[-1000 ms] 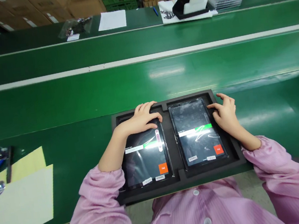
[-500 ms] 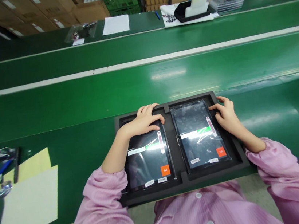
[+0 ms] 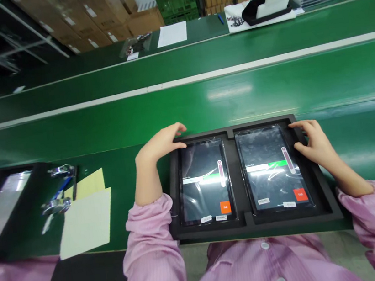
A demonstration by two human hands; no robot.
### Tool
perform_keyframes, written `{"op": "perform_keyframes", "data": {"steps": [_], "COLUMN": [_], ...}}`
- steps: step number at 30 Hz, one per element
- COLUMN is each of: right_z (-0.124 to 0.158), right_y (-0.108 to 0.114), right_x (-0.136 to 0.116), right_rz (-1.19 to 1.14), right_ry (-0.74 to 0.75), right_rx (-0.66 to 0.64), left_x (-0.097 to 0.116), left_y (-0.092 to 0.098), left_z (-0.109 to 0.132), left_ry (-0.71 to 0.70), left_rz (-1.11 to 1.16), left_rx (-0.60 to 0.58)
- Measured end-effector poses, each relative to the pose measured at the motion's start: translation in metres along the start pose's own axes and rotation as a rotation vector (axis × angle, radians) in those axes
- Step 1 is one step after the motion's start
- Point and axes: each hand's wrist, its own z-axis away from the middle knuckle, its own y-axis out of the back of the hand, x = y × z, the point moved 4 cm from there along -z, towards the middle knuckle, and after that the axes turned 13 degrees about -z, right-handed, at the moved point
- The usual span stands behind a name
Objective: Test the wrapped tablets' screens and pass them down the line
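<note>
Handling two tablets in one tray (image 3: 238, 189) at the near edge of the table (image 3: 125, 167). Left tablet (image 3: 202, 200) lies flat in the left bay, right tablet (image 3: 273, 189) in the right bay. Both screens lit, each with a red Fail box and a slider toward its right side.

Left hand (image 3: 158, 144): at the tray's far left corner, grip apart, thumb by the left tablet's far end; can't tell if it touches. Right hand (image 3: 314, 144): at the far right corner, index and thumb spread over the right rim, grip apart; can't read pressure.

To do it well, I'd work from rims and frame edges, palms off glass, so no stray tap lands on Fail. Press light and straight, one fingertip. Hard shove could skid the whole tray, so brace the opposite rim. Come in from the side; a wrist across the screen hides readouts. Don't pull the tray nearer: little table left there. Paper (image 3: 88, 222) on the left looks out of the way.
</note>
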Motion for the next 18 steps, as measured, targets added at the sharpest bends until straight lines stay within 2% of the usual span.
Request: {"op": "perform_keyframes", "data": {"steps": [2, 4, 7, 13, 18], "right_z": [-0.002, -0.002, -0.002, -0.002, -0.003], "right_y": [0.000, -0.001, -0.002, 0.001, -0.001], "right_x": [-0.003, -0.005, -0.005, 0.002, 0.007], "right_rz": [-0.036, -0.077, -0.122, -0.081, -0.029], "right_ry": [-0.016, -0.030, -0.037, -0.060, -0.019], "right_rx": [0.032, 0.057, 0.077, 0.091, 0.046], "left_x": [-0.021, -0.030, -0.026, -0.009, -0.009], "left_y": [0.001, 0.000, -0.003, -0.003, -0.006], "left_z": [0.003, 0.002, -0.004, -0.006, -0.007], "left_ry": [0.055, 0.045, 0.008, 0.062, 0.101], "left_rz": [-0.008, 0.030, 0.040, -0.232, -0.214], "left_rx": [-0.048, -0.063, -0.028, 0.091, 0.120]}}
